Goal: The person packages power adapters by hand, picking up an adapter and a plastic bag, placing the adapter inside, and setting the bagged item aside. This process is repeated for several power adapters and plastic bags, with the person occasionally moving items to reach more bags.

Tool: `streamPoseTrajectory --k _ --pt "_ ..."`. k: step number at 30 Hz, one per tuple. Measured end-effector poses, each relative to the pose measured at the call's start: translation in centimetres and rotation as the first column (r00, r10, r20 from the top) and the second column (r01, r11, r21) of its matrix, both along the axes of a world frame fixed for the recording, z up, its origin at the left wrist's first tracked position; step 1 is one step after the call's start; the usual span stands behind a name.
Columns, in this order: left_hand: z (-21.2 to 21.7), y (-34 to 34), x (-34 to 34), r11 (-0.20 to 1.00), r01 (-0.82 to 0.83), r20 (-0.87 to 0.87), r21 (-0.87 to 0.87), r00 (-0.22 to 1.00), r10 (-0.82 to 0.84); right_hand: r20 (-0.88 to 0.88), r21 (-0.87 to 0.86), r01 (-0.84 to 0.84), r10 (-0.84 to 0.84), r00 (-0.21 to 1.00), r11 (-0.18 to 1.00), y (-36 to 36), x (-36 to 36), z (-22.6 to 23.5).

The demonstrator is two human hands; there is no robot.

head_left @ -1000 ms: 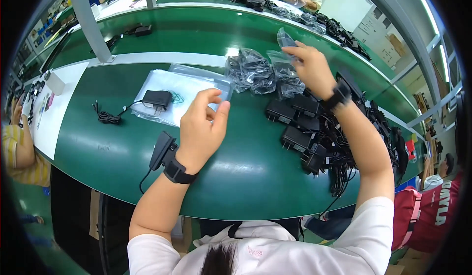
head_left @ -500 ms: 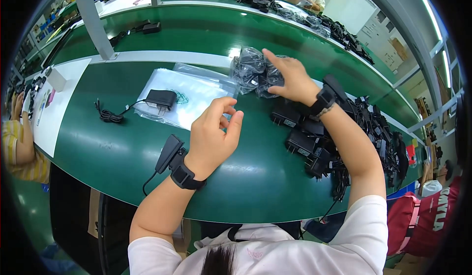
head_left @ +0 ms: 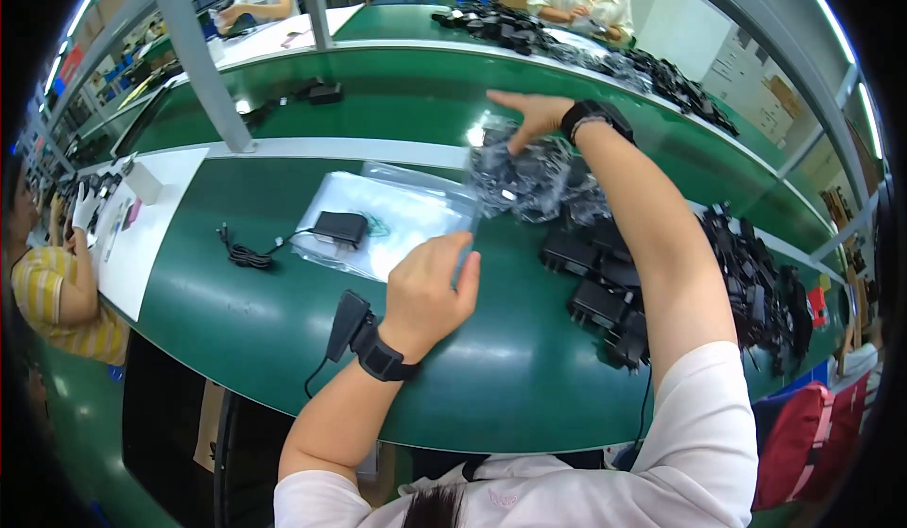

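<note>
My right hand [head_left: 535,117] reaches over the far edge of the bench, thumb and fingers spread, with nothing visible in it. Just below it lie clear plastic bags with black power adapters inside [head_left: 529,177]; whether the thumb touches them I cannot tell. My left hand [head_left: 430,287] hovers near the front corner of a stack of clear plastic bags [head_left: 406,209]. Its fingers are loosely bent, the thumb stands apart, and I see nothing held. On that stack rests a black power adapter [head_left: 340,229], its coiled cable [head_left: 248,256] lying to the left on the green bench [head_left: 227,306].
Several loose black adapters [head_left: 595,301] and a heap of cables [head_left: 756,282] lie to the right, partly behind my right forearm. A grey post [head_left: 203,65] rises at the far left. Beyond a white ledge [head_left: 340,147] runs a green surface; other people work around.
My right hand has moved away from me, past the bagged adapters, and stays spread. My left hand keeps nearly the same pose. The whole view has shifted somewhat.
</note>
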State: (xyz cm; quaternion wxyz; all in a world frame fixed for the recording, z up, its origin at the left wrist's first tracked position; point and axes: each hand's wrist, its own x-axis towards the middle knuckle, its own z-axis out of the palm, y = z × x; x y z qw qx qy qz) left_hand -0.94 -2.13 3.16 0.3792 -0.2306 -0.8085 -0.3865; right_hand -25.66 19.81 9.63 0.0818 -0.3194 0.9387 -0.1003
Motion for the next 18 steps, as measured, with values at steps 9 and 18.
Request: streamPoseTrajectory --k 9,18 --pt "0.9 -0.9 -0.4 0.999 -0.016 -0.135 -0.049 0.991 0.009 0.002 -0.096 0.072 -0.072 0.997 0.993 -1.7 -3.1 -2.7" --pt "1.0 -0.8 -0.1 0.999 0.009 -0.044 -0.040 0.999 -0.011 -0.364 -0.265 -0.131 0.027 0.931 0.955 -4.4 4.2 -1.3"
